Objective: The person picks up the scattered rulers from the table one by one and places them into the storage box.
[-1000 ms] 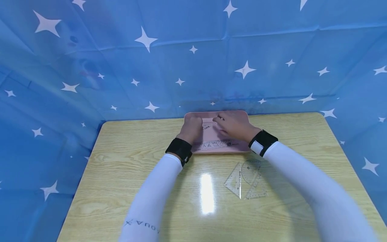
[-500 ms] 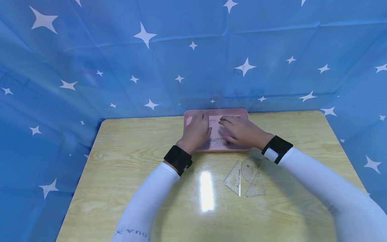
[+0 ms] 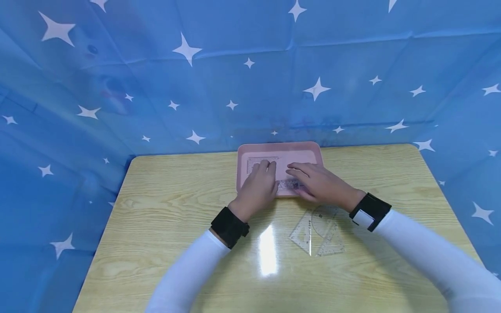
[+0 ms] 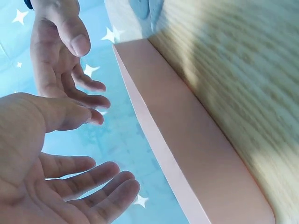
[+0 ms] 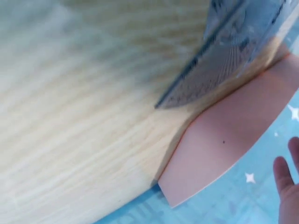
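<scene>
Over the left part of a pink tray [image 3: 299,153] is my left hand [image 3: 255,189]; its loosely bent fingers hold nothing in the left wrist view. My right hand [image 3: 324,184] hovers at the tray's front right, fingers spread and holding nothing visible. Inside the tray, a clear ruler with cut-out shapes [image 3: 287,184] lies along the front, partly hidden by the hands. A clear piece with printed edges [image 3: 254,161] lies farther back, its lower part behind my left fingers. Both hands appear above the tray wall [image 4: 173,121] in the left wrist view.
In front of the tray, on the wooden table [image 3: 168,208], lie a clear set square [image 3: 303,234], a clear protractor [image 3: 322,219] and another clear set square [image 3: 332,247]. A blue star-patterned cloth [image 3: 250,87] stands behind the table.
Both hands have drawn back toward the tray's front edge, the right also moving rightward. The left fingers, curled at first, have loosened. The clear piece at the tray's back left now shows more.
</scene>
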Motion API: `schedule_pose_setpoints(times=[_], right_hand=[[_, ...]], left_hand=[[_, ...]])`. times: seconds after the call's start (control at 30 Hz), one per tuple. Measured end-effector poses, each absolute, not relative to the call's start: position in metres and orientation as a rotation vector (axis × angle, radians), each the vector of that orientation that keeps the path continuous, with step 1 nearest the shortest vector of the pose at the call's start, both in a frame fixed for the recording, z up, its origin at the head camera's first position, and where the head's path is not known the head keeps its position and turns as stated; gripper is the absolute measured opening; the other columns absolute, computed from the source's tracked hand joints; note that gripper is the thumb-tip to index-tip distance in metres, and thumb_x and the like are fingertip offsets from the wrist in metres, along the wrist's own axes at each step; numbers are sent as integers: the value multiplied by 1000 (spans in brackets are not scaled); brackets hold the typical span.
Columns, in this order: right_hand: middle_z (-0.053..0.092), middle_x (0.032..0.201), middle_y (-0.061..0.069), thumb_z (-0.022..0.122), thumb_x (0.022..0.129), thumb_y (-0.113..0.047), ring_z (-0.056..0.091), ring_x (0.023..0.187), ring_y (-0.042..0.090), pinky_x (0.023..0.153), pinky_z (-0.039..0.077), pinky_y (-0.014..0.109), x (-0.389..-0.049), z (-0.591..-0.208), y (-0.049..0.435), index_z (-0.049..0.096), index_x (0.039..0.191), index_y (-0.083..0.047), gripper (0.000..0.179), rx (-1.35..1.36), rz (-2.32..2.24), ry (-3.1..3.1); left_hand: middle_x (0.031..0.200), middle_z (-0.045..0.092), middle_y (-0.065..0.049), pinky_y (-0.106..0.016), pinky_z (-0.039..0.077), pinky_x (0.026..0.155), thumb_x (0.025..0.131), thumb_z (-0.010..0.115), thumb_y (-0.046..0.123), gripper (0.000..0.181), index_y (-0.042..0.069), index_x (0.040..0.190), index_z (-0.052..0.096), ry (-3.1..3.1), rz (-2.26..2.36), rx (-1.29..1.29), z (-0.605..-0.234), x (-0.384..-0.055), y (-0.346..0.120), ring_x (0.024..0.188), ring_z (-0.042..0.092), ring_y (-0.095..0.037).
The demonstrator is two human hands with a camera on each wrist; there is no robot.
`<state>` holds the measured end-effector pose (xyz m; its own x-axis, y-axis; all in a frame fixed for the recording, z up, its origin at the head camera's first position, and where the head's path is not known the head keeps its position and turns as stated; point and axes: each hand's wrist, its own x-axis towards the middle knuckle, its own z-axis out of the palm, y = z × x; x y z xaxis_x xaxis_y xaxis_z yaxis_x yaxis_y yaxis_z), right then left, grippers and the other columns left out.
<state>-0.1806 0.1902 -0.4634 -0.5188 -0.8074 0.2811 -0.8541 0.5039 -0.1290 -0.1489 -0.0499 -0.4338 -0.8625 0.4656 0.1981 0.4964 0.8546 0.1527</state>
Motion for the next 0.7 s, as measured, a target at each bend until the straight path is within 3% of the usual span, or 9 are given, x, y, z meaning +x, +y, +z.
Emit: schedule_pose_setpoints(times=[0.7], right_hand=[[61,142,9,74,90,-24,59,129,26,108,48,45,-124,-483,207,59,140,-7,55,1538,398,-2466]], left_hand=[[129,63,-18,-37,54,98,99,67,26,61,-7,146,47,-2849,-276,-860,-440,-106,-30,110,64,-30]])
